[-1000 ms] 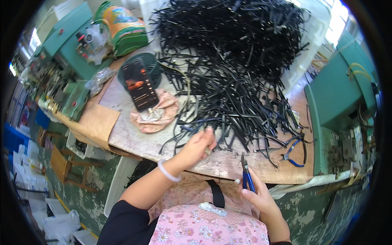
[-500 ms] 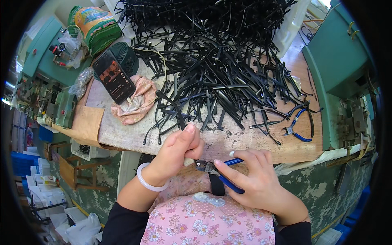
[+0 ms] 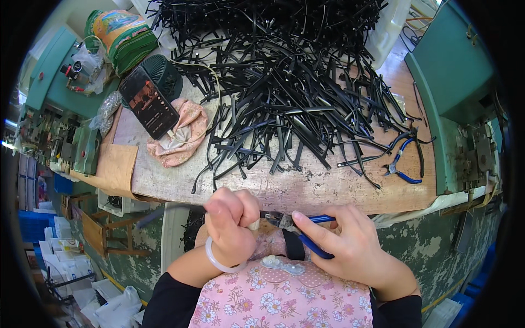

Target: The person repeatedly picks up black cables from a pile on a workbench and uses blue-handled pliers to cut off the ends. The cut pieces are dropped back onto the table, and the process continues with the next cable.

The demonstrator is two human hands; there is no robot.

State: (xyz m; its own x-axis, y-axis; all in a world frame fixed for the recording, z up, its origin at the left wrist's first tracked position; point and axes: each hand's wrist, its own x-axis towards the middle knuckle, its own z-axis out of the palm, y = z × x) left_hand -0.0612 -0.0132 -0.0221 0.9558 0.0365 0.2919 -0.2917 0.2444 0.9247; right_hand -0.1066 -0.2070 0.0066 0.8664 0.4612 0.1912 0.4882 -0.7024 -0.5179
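Observation:
A thin black eyeglass temple (image 3: pixel 174 208) is gripped in my left hand (image 3: pixel 232 227), which is closed in a fist around it. Its long end sticks out to the left and is smeared by motion. The other end points right, close to the jaws of blue-handled nippers (image 3: pixel 315 249). My right hand (image 3: pixel 350 243) is wrapped around the nippers' handles, in front of the table edge. Whether the jaws bite on the temple, I cannot tell. Beyond both hands, a big heap of black temples (image 3: pixel 295 104) covers the table (image 3: pixel 306 188).
A second pair of blue-handled nippers (image 3: pixel 402 164) lies at the table's right. Left of the heap, a phone (image 3: pixel 149 103) leans on a dark green fan (image 3: pixel 164 74) above a pink cloth (image 3: pixel 188 128). Green machines (image 3: pixel 454 93) flank the table. Cloth packs (image 3: pixel 123 41) stand back left.
My left hand has turned and lowered, swinging the temple from pointing up and away to pointing left. My right hand has shifted slightly right, still holding the nippers.

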